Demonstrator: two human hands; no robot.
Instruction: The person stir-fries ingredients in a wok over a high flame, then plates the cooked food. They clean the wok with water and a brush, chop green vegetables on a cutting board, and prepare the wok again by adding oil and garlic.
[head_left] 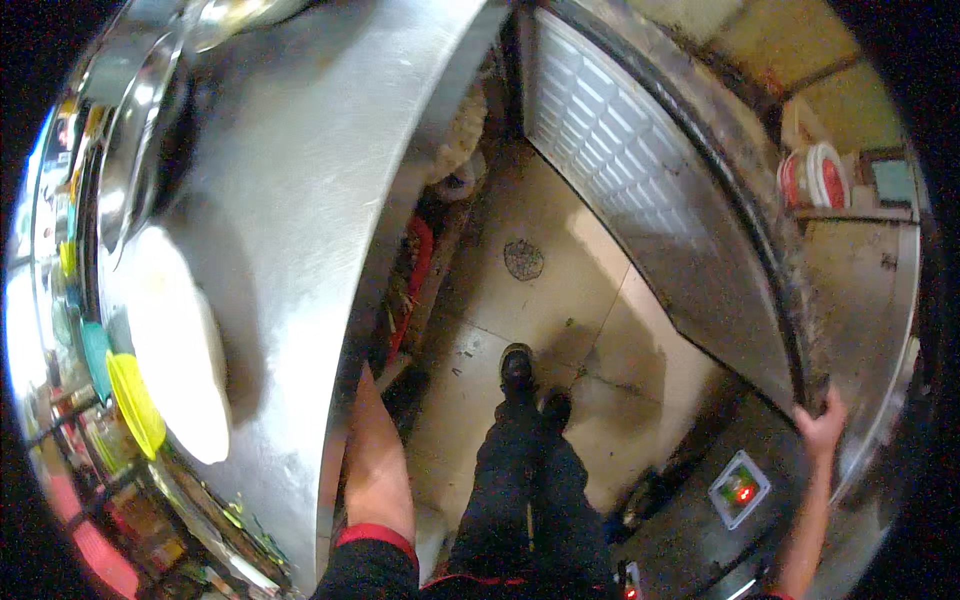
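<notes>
My right hand (822, 422) is closed on the outer edge of an open door (650, 235), which looks like a fridge or freezer door with a ribbed white inner panel and a dark seal. At the left, my bare left forearm (378, 475) reaches in beneath the stainless steel counter (310, 200). The counter's edge hides that hand, so I cannot see its fingers or what it touches. Close to that arm, a red-rimmed basket or tray (420, 270) shows in the shadow below the counter.
White plates or bowls (180, 350) and a yellow dish (137, 405) sit along the counter's far left. A round drain (523, 259) is set in the tiled floor. A red-and-white tub (820, 178) stands on a ledge at right. A panel with a red-lit display (741, 491) is near my right arm.
</notes>
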